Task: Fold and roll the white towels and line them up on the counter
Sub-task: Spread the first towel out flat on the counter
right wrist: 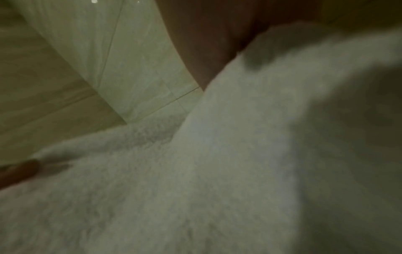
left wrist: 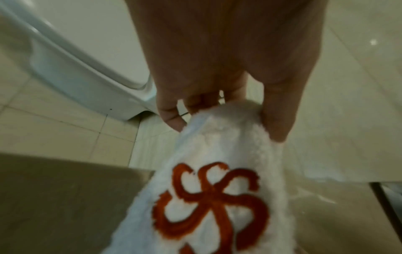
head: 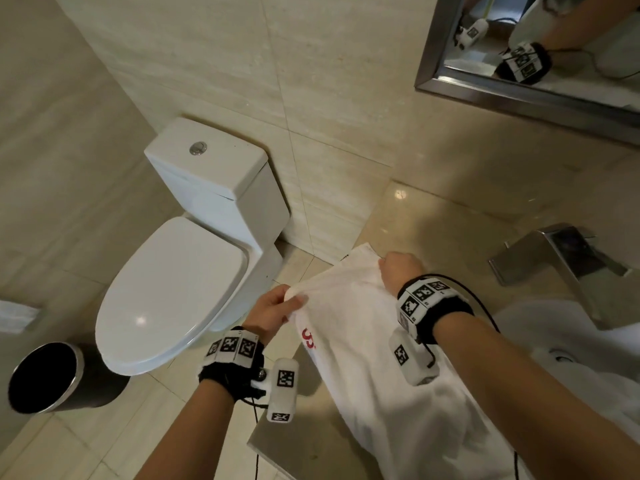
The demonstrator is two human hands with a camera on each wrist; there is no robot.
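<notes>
A white towel (head: 363, 348) with a red embroidered logo (left wrist: 208, 202) hangs stretched above the left end of the beige counter (head: 433, 230). My left hand (head: 277, 308) pinches its near-left corner between thumb and fingers (left wrist: 276, 120). My right hand (head: 398, 270) grips the far edge of the towel in a fist, a little above the counter. The towel (right wrist: 217, 171) fills the blurred right wrist view, where my right hand (right wrist: 206, 43) shows only as a dark shape at the top. The towel's lower part drapes toward me under my right forearm.
A white toilet (head: 180, 271) stands left of the counter, with a black bin (head: 48, 375) on the floor beside it. A chrome faucet (head: 568, 261) and white basin (head: 561, 341) sit to the right. A framed mirror (head: 519, 74) hangs on the wall above.
</notes>
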